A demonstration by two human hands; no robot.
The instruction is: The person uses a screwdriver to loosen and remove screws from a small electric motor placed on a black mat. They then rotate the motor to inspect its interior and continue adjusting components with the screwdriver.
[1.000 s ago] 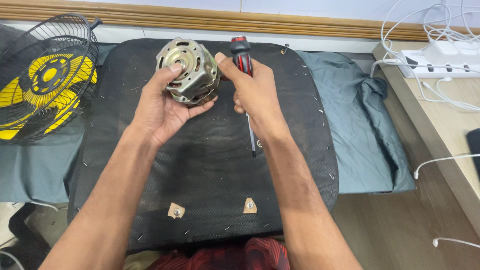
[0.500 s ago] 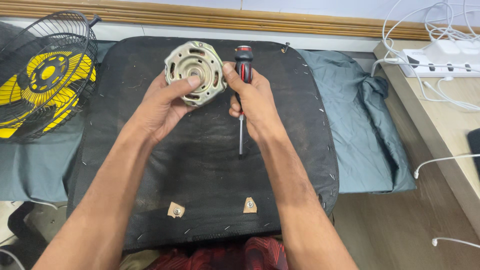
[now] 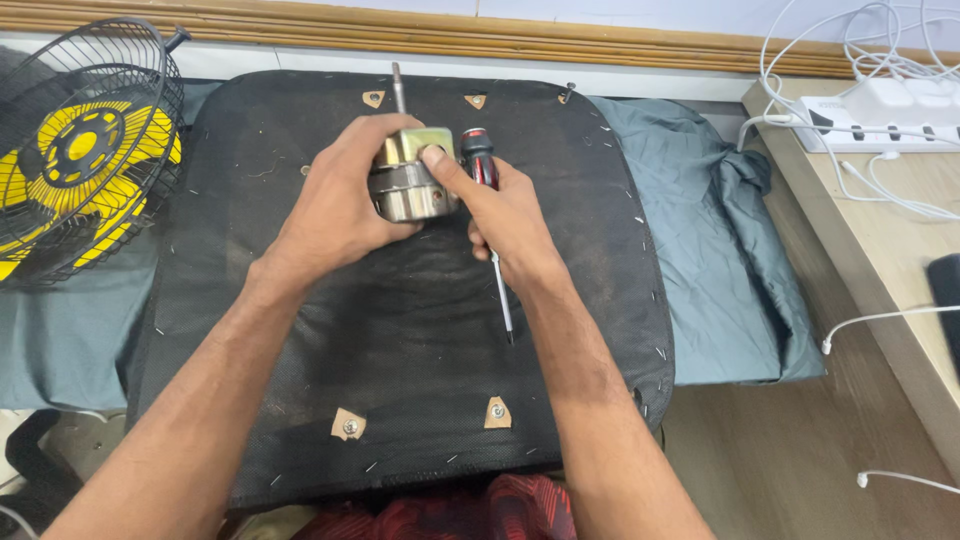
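My left hand (image 3: 335, 205) grips a round metal fan motor (image 3: 412, 180) from its left side, with the motor's shaft pointing away from me. My right hand (image 3: 500, 215) holds a screwdriver (image 3: 485, 200) with a red and black handle, its shaft pointing down toward me, while the thumb and forefinger press on the motor's right side. Both hands hover over a black fabric-covered board (image 3: 400, 330) lying flat in front of me.
A black wire fan cage with yellow blades (image 3: 75, 160) lies at the left. Grey-green cloth (image 3: 710, 260) spreads under the board. At the right is a wooden surface (image 3: 880, 250) with a white power strip (image 3: 880, 110) and white cables.
The motor has been turned from face-on to side-on, its shaft now pointing away. Both hands stayed over the board's far half, the screwdriver still in the right hand.
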